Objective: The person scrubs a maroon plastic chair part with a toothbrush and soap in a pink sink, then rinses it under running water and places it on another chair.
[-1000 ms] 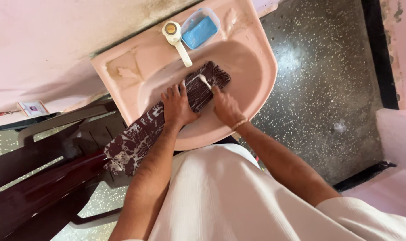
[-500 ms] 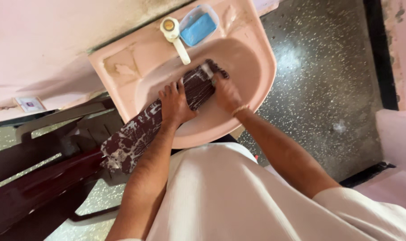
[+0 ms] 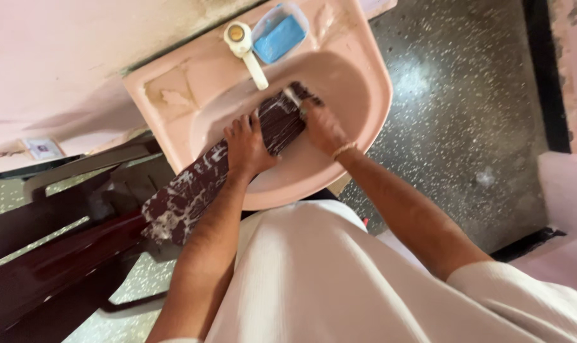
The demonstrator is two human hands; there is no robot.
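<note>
Pink sink (image 3: pixel 371 121) (tap (image 3: pixel 247 51) above) holds maroon panel (image 3: pixel 238 159), both hands' fingers (image 3: pixel 241 127) pressing it.

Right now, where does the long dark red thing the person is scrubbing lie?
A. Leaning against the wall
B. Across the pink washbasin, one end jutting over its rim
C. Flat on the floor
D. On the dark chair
B: both hands, left hand and right hand, press the dark red piece across the pink washbasin, with its soapy end past the rim.

Both hands, left hand (image 3: pixel 247 147) & right hand (image 3: pixel 322 127), press dark maroon board (image 3: pixel 193 190) in pink sink (image 3: pixel 364 70) under tap (image 3: pixel 245 47).
</note>
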